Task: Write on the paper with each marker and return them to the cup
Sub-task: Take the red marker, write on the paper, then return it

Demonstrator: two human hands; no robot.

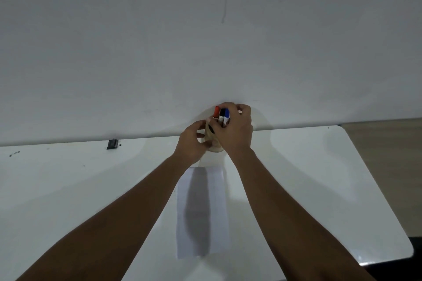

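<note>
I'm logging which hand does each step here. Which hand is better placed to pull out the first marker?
Probably the right hand: its fingers already curl around the red marker, black marker and blue marker standing in the cup. The left hand grips the cup's side, steadying it.

Two bare forearms, sleeveless as far as visible, ending in ringless left hand (190, 143) and right hand (235, 131).

Cup at table's far edge, paper in front.
Three markers (221, 114) stand in cup (213, 141), hands either side; paper (202, 214) nearer on table (308, 178); clip (112, 144) far left.
</note>
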